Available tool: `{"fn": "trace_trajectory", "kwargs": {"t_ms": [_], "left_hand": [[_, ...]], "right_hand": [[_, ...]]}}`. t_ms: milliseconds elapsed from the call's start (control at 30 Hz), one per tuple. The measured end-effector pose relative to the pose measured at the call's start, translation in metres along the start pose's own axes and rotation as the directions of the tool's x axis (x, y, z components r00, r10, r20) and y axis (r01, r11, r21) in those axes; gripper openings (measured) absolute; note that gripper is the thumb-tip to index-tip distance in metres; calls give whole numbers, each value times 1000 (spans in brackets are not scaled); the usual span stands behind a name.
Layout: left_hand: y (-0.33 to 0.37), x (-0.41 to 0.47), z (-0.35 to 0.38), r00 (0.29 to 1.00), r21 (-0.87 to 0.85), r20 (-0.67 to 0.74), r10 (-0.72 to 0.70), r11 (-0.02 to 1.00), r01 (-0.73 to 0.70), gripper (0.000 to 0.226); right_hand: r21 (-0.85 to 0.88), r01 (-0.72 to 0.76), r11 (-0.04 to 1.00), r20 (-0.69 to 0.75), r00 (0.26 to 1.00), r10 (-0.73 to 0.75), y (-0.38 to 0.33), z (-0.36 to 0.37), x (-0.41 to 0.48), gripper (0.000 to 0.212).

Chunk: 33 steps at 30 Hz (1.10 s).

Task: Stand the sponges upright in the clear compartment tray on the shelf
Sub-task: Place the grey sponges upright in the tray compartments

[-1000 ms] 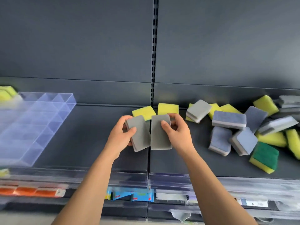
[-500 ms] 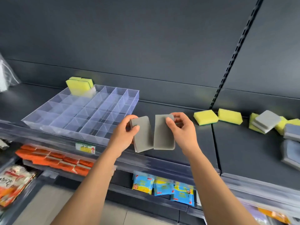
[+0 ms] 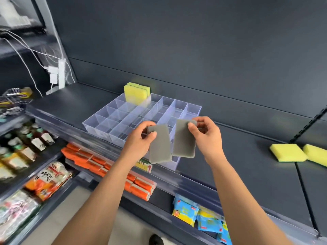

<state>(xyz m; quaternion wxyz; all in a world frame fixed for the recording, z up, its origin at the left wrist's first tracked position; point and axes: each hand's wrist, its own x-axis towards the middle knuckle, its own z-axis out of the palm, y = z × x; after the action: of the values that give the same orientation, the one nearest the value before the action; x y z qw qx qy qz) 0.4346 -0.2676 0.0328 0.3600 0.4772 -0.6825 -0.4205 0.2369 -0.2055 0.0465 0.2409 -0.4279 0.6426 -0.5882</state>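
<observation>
My left hand (image 3: 140, 138) pinches one grey sponge (image 3: 160, 147) by its top edge, and my right hand (image 3: 206, 134) pinches a second grey sponge (image 3: 184, 140) the same way. Both hang upright, side by side, over the near right corner of the clear compartment tray (image 3: 113, 117) on the dark shelf. Two yellow sponges (image 3: 136, 91) stand upright in the tray's far left compartment. Two more yellow sponges (image 3: 288, 152) lie flat on the shelf at the right.
The dark shelf (image 3: 247, 156) has a clear plastic front rail. Orange packets (image 3: 139, 188) and blue packets (image 3: 208, 221) fill the shelf below. Bottles and snack bags (image 3: 26, 147) stand at the left. White cables and a power strip (image 3: 60, 75) hang at the upper left.
The view has swung left, bringing the tray nearer the centre. Both hands carried the grey sponges leftward from the shelf's sponge pile to above the tray's near right corner.
</observation>
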Motion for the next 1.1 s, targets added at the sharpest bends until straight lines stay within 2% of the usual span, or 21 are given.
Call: {"fn": "trace_trajectory", "kwargs": {"t_ms": [367, 667, 1100], "left_hand": [[-1, 104, -31, 998, -19, -23, 51, 998, -52, 28], [-2, 173, -43, 981, 31, -70, 180, 984, -178, 27], [-6, 245, -53, 955, 106, -3, 296, 950, -294, 26]], "right_hand": [[-3, 57, 998, -74, 996, -57, -8, 56, 101, 14], [-138, 95, 986, -112, 987, -111, -6, 86, 159, 23], [-297, 30, 955, -175, 981, -85, 14, 128, 196, 18]]}}
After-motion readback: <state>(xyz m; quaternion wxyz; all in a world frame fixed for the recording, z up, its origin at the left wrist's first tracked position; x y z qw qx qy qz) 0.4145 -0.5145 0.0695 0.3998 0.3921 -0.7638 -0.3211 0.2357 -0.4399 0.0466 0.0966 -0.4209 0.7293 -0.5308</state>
